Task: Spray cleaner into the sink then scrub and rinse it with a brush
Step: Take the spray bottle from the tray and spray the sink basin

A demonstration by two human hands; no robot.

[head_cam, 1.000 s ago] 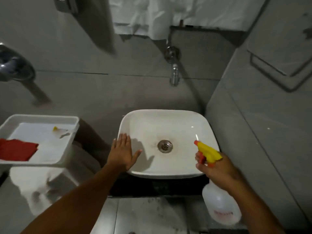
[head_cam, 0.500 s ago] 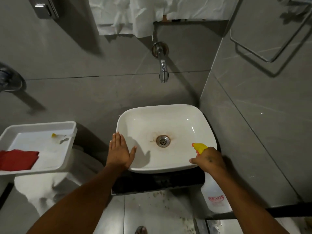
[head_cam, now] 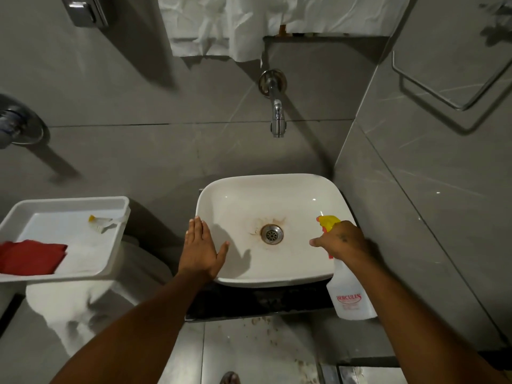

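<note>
A white square sink (head_cam: pixel 277 187) sits in the corner, with brown stains around its metal drain (head_cam: pixel 271 233). My left hand (head_cam: pixel 201 252) lies flat on the sink's left rim, fingers spread, holding nothing. My right hand (head_cam: pixel 342 243) grips a translucent white spray bottle (head_cam: pixel 350 297) by its neck, over the sink's right rim. The bottle's yellow nozzle (head_cam: pixel 327 222) points left towards the bowl. A small brush with a yellow part (head_cam: pixel 101 221) lies in a white tray (head_cam: pixel 116 246) to the left.
A chrome tap (head_cam: pixel 277 112) juts from the grey tiled wall above the sink. A red cloth (head_cam: pixel 30 256) lies in the tray, which rests on a white toilet tank (head_cam: pixel 83 300). White cloth (head_cam: pixel 249 26) hangs above; a towel bar (head_cam: pixel 443 87) is on the right wall.
My right hand has kept the spray bottle at the sink's right rim, tilting the nozzle over the bowl. The view has tipped up slightly. My left hand stays on the left rim.
</note>
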